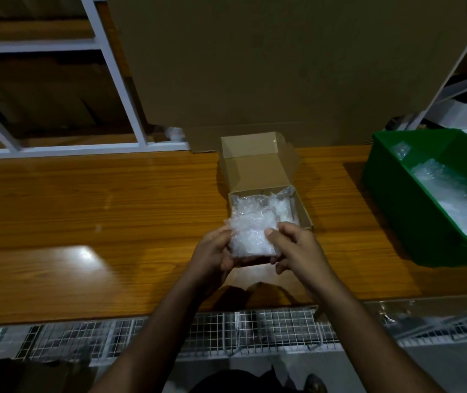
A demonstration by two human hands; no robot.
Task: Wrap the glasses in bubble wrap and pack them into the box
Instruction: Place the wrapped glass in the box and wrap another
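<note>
Bubble-wrapped bundle gripped at frame centre by left hand and right hand, fingers curled round it — just below open box, already holding wrapped bundles. Judged late stage — insertion left.

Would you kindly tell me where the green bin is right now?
The green bin sits at the wooden table's far right, right of the open cardboard box.
</note>
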